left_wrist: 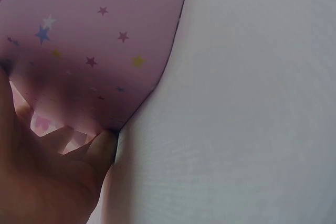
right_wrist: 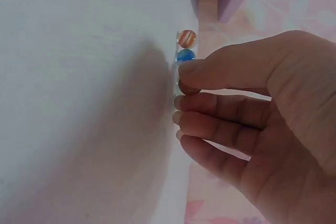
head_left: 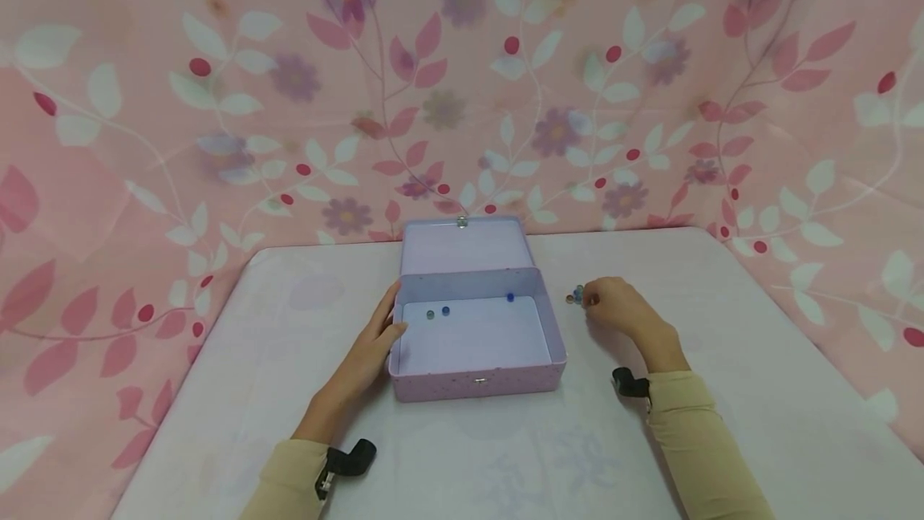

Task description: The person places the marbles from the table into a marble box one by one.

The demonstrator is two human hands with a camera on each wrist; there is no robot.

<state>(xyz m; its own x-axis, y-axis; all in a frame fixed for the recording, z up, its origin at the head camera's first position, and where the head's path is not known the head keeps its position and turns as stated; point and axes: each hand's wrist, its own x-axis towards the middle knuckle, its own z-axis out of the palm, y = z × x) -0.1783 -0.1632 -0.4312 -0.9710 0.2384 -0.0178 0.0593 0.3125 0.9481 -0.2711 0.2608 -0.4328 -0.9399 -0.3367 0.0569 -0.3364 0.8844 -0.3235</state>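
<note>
A lilac box (head_left: pixel 476 386) stands open on the table, holding a greenish marble (head_left: pixel 430 314) and two blue marbles (head_left: pixel 446 310). My left hand (head_left: pixel 364 355) grips its left wall, thumb at the rim and fingers along the outside; in the left wrist view the hand (left_wrist: pixel 52 182) lies against the star-patterned box (left_wrist: pixel 105 35). To the right of the box, my right hand (head_left: pixel 626 315) is down at a small group of marbles (head_left: pixel 578 293). In the right wrist view this hand (right_wrist: pixel 273 108) pinches a dark reddish marble (right_wrist: pixel 188 87), partly hidden, beside a blue marble (right_wrist: pixel 185 55) and an orange-white marble (right_wrist: pixel 187 39).
The box's raised lid (head_left: pixel 465 247) leans back toward the floral curtain (head_left: pixel 462 87) behind the table. A white cloth (head_left: pixel 491 456) covers the table. Black wrist devices sit at the left cuff (head_left: pixel 350 458) and right cuff (head_left: pixel 630 383).
</note>
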